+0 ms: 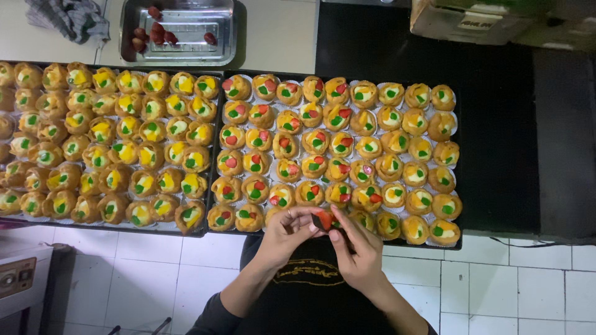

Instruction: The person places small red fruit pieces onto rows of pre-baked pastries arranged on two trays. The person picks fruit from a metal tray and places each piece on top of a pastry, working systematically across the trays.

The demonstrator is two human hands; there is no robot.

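A white-tiled floor lay below two black trays (pixel 214 133) of fruit tarts; a cardboard box (pixel 472 22) sat top right. Left hand (pixel 284 232) and right hand (pixel 355 251) pinched a strawberry piece (pixel 323 219) over the front row.

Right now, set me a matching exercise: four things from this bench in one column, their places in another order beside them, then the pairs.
Things:
1. strawberry piece
2. metal tray
3. grey cloth
4. cardboard box

Places:
A. far left corner of the counter
B. far right, on the dark surface
C. between the fingers of the left hand and right hand
D. behind the pastry trays, with whole strawberries in it

Pairs: 1-C, 2-D, 3-A, 4-B
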